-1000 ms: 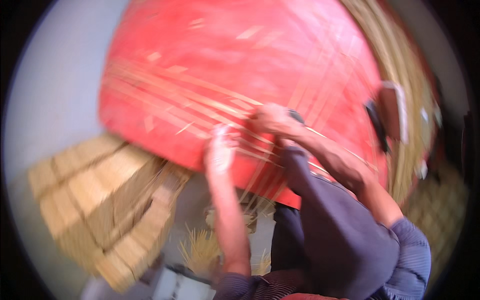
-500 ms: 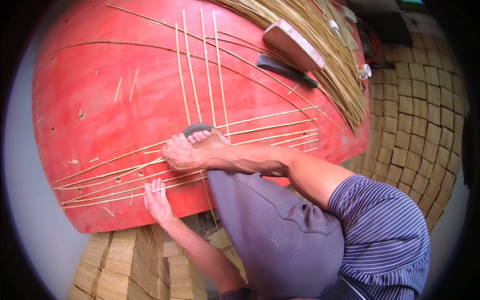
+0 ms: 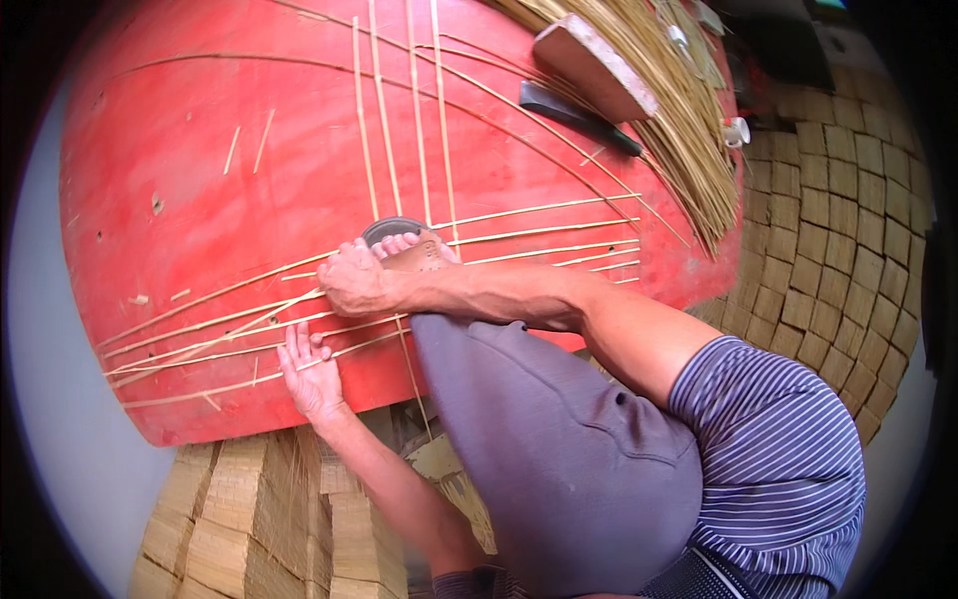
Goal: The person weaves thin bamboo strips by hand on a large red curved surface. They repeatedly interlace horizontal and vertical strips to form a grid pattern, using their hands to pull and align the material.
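Observation:
Thin pale bamboo strips (image 3: 200,321) run left to right across the red board (image 3: 220,210), with several upright strips (image 3: 419,130) crossing them. My right hand (image 3: 354,280) is closed on the strips beside my foot, its fingertips mostly hidden. My foot, in a brown sandal (image 3: 419,257), presses where the strips cross; only the toes and a dark sole edge show. Lower left, my left hand (image 3: 314,379) lies palm up with its fingers apart. One of the lower strips passes across its palm, and the fingers are not wrapped round it.
At the upper right lie a bundle of long bamboo strips (image 3: 689,160), a brick (image 3: 596,68) and a dark-handled blade (image 3: 579,118). Two long brown strips (image 3: 269,57) arc over the board. Stacked woven blocks (image 3: 225,499) stand below its near edge; more pieces (image 3: 828,230) cover the floor right.
The whole view has shifted, so the board sits slightly higher. My left hand's fingers have spread and the hand has turned a little. My right hand stays by the foot.

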The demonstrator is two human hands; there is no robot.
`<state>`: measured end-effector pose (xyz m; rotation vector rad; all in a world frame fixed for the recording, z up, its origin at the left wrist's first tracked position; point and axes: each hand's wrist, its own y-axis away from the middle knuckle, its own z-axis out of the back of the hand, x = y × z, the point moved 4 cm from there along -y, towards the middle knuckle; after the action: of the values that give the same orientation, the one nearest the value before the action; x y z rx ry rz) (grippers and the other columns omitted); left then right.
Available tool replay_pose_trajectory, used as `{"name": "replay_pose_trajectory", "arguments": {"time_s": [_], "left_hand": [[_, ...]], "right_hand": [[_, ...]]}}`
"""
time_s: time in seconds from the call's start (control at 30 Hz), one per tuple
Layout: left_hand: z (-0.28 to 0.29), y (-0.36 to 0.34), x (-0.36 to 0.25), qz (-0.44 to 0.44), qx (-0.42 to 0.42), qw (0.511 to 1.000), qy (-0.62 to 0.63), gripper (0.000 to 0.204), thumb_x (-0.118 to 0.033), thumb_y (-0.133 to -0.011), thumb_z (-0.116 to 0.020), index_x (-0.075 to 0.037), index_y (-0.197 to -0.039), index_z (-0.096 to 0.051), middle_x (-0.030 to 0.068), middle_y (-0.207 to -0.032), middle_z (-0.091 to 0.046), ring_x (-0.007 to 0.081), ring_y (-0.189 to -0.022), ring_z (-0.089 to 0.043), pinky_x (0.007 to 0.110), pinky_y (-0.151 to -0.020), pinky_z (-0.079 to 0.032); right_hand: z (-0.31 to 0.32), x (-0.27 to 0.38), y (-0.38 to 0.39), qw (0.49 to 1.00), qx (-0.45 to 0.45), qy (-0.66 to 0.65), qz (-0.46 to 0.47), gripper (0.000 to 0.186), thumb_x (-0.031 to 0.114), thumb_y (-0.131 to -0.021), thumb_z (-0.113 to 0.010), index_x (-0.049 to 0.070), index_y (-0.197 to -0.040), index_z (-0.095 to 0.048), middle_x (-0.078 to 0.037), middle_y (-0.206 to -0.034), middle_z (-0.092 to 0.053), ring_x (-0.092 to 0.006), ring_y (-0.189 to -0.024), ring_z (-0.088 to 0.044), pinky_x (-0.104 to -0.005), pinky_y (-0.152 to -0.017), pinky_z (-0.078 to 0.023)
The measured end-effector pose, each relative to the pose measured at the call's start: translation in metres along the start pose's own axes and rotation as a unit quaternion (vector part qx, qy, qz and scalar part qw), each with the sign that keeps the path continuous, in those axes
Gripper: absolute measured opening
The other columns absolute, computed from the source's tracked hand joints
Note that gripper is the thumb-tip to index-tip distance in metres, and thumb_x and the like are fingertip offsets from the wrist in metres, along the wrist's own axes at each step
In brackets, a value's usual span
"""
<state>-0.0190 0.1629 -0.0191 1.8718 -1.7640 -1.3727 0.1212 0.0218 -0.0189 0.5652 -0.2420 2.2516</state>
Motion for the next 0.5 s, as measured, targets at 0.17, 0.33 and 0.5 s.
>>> {"name": "replay_pose_trajectory", "arguments": {"time_s": [0.17,0.33,0.5], "left_hand": [[0.000,-0.001,-0.008,-0.029,0.092,0.995,-0.034,0.053,-0.039,-0.097,-0.062,-0.007,-0.137,-0.050,0.0083,-0.120,-0.062,0.0200,-0.103,-0.057,0.033,-0.082,-0.045],[-0.023,-0.002,-0.028,-0.193,0.084,0.975,-0.076,0.061,-0.038,-0.095,-0.062,-0.007,-0.144,-0.045,0.0141,-0.139,-0.055,0.0308,-0.127,-0.051,0.043,-0.103,-0.042],[-0.050,0.004,-0.044,-0.150,0.161,0.972,-0.079,0.064,-0.039,-0.095,-0.060,-0.007,-0.147,-0.041,0.0181,-0.146,-0.049,0.0335,-0.135,-0.046,0.046,-0.109,-0.039]], "right_hand": [[0.002,0.001,-0.007,0.999,0.037,-0.015,-0.028,0.022,0.024,-0.071,-0.062,0.005,-0.079,-0.069,-0.016,-0.074,-0.065,-0.0301,-0.072,-0.060,-0.0499,-0.062,-0.042],[0.000,-0.009,-0.006,0.995,0.098,-0.028,-0.014,0.017,0.023,-0.068,-0.064,0.009,-0.077,-0.067,-0.016,-0.072,-0.065,-0.0323,-0.067,-0.062,-0.0494,-0.056,-0.042],[0.038,-0.037,-0.011,0.975,0.082,-0.204,0.041,0.013,0.019,-0.076,-0.063,0.007,-0.081,-0.062,-0.018,-0.087,-0.067,-0.0335,-0.074,-0.066,-0.0515,-0.063,-0.050]]}}
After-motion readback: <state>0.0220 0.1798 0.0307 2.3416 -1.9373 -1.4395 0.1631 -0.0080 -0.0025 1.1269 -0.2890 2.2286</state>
